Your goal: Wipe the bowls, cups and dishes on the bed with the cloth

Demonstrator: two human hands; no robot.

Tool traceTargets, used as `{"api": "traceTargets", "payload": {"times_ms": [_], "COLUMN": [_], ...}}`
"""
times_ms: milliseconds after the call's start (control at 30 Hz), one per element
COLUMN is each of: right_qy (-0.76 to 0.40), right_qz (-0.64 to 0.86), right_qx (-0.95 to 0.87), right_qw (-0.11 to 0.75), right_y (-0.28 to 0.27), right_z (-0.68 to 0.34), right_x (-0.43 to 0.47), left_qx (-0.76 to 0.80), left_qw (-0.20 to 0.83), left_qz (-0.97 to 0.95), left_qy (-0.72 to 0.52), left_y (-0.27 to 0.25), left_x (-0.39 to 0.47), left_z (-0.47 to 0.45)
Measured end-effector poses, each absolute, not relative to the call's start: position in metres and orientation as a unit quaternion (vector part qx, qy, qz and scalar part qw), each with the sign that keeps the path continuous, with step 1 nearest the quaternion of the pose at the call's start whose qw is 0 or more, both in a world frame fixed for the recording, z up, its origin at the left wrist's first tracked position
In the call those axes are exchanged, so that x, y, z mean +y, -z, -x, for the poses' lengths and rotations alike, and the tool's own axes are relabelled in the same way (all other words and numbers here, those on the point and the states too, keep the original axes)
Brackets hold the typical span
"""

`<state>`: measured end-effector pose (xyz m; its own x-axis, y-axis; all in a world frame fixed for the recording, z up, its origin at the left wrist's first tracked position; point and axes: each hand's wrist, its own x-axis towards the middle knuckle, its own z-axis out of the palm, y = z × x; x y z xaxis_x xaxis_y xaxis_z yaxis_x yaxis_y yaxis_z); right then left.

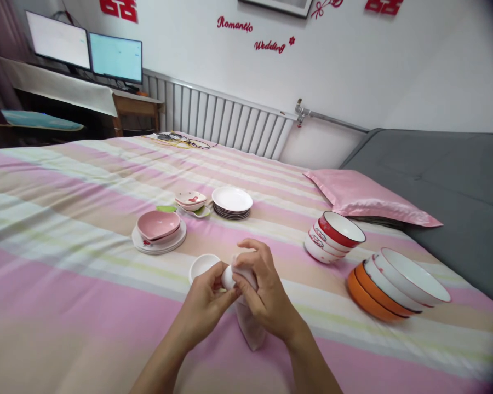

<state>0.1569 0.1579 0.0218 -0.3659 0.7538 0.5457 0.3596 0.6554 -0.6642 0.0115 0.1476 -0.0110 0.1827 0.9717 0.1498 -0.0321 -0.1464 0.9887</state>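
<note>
Above the front of the bed, both hands meet around a small white rounded piece [227, 279] with a smooth, glossy surface; its full shape is hidden by fingers. My left hand [205, 301] pinches it between thumb and fingertips. My right hand [265, 290] is closed on a white cloth [250, 328] that bunches against the piece and hangs below the palm. Just beyond my left fingers, a small white dish [201, 265] rests on the striped bedsheet [107, 295], partly covered by the hand.
Pink bowls [158, 223] sit on white plates [164, 250] at left. Behind are small heart-patterned dishes [191, 199] and stacked plates [232, 199]. At right stand red-and-white bowls [332, 238] and a tilted stack of larger orange bowls [373, 295] and white ones, near a pink pillow [370, 194].
</note>
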Motion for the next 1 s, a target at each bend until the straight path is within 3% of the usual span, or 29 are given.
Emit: {"api": "traceTargets", "payload": {"times_ms": [333, 600, 767, 1000], "right_qy": [-0.204, -0.304, -0.379, -0.295], "right_qz": [0.319, 0.332, 0.362, 0.342], "right_qx": [-0.785, -0.689, -0.626, -0.705], "right_qw": [0.491, 0.568, 0.577, 0.546], "right_y": [-0.024, -0.021, -0.012, -0.009], "right_z": [-0.159, -0.156, -0.151, -0.146], "right_x": [0.164, 0.164, 0.164, 0.164], "left_qx": [0.372, 0.292, 0.253, 0.26], "left_qw": [0.555, 0.68, 0.707, 0.684], "left_qz": [-0.531, -0.353, -0.222, -0.193], "left_qy": [-0.522, -0.572, -0.622, -0.653], "left_y": [0.008, 0.001, -0.002, -0.004], "left_x": [0.147, 0.144, 0.144, 0.15], "left_z": [-0.015, -0.018, -0.018, -0.016]}}
